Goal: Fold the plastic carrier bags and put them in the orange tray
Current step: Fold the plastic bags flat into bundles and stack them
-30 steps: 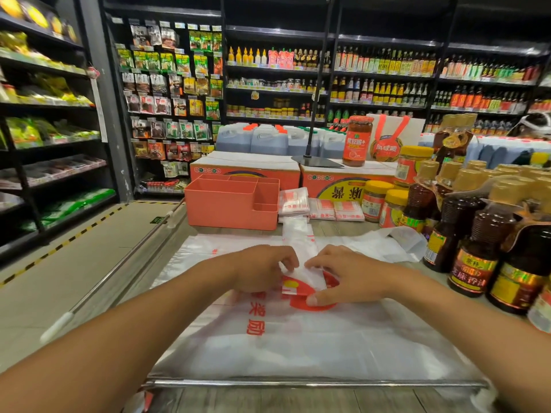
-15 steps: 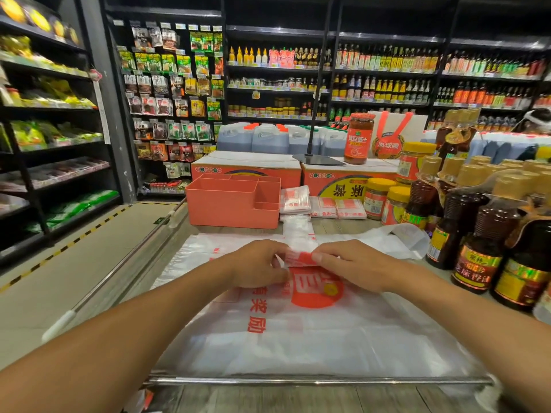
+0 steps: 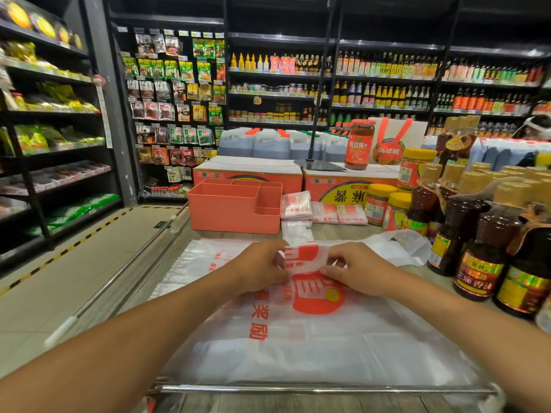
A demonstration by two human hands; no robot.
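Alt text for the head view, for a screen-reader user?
The left hand and right hand pinch a small folded carrier bag over flat carrier bags spread below. Behind stands the orange tray, with more folded bags lying just right of it, and sauce bottles crowd the right side.

One head-worn wide-angle view looks forward and down, close over the counter [image 3: 334,231], shelves [image 3: 384,79] far behind.

Dark sauce bottles [image 3: 483,248] crowd the desk's [image 3: 337,231] right side; folded bags [image 3: 296,205] lie beside the orange tray [image 3: 232,213], whose top stands open.
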